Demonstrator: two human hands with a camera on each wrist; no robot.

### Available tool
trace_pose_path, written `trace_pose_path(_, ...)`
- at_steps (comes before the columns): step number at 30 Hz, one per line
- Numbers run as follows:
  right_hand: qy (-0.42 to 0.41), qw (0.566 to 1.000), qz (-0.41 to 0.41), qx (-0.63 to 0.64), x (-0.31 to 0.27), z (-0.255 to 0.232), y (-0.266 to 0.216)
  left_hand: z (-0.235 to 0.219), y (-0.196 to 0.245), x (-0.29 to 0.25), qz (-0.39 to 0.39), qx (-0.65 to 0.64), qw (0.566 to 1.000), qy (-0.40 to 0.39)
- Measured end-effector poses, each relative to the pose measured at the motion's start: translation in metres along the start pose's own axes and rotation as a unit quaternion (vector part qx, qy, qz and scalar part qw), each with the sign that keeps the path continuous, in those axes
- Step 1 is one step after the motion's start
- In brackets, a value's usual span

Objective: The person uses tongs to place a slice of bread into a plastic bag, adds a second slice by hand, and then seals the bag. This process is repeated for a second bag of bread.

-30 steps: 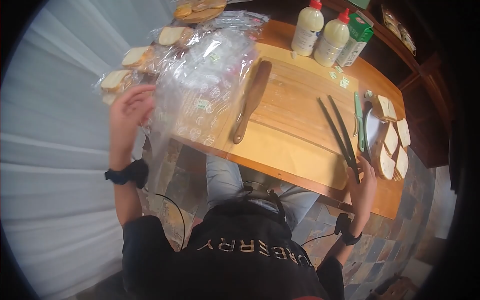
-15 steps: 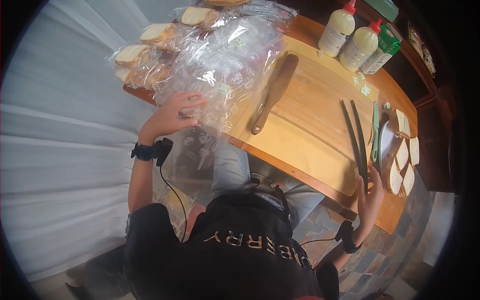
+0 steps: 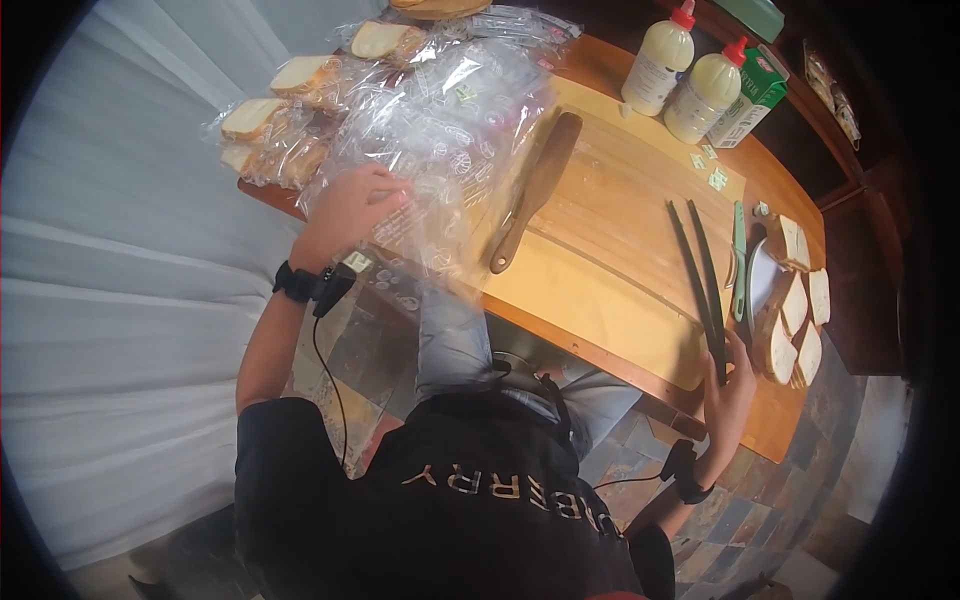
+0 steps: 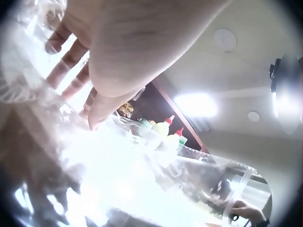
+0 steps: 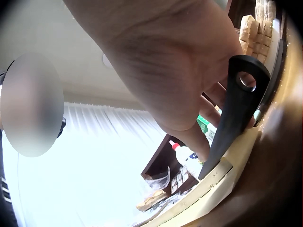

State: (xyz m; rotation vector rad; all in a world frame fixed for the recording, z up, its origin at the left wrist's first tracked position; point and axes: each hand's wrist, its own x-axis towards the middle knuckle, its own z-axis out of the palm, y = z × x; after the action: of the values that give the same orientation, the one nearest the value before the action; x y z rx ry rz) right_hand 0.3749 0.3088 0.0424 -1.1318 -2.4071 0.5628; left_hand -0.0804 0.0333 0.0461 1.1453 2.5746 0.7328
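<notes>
My left hand [image 3: 355,210] rests on a thin printed clear plastic bag [image 3: 430,220] at the table's front left, fingers and thumb extended. In the left wrist view the fingers [image 4: 64,71] are spread and the bag glares white beneath them. At the right, my right hand [image 3: 728,385] holds the joined end of long black tongs [image 3: 703,280], whose two arms lie apart over the cutting board [image 3: 610,190]. The right wrist view shows the black handle end [image 5: 239,101] with its hole, between thumb and fingers. A brown wooden spatula [image 3: 540,190] lies on the board's left part.
Wrapped bread slices [image 3: 305,75] sit at the back left. Two squeeze bottles [image 3: 660,65] with red caps and a green carton [image 3: 755,95] stand at the back. A green-handled knife [image 3: 739,260], a white plate [image 3: 765,275] and stacked sandwiches [image 3: 793,300] line the right.
My left hand came in from the far left and lowered onto the table's left front, bringing the clear bag down flat. The right hand stays at the tongs.
</notes>
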Motion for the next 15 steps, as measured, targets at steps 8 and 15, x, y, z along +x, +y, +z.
trace_pose_path(8,-0.021,0.999,0.037,0.01,-0.001,-0.004,0.001,0.017,-0.012,0.014,0.084,0.062,0.99,0.09)
trace_pose_path(15,-0.007,1.0,0.012,0.016,-0.005,-0.005,0.007,0.002,-0.002,-0.031,0.08,-0.069,0.994,-0.011)
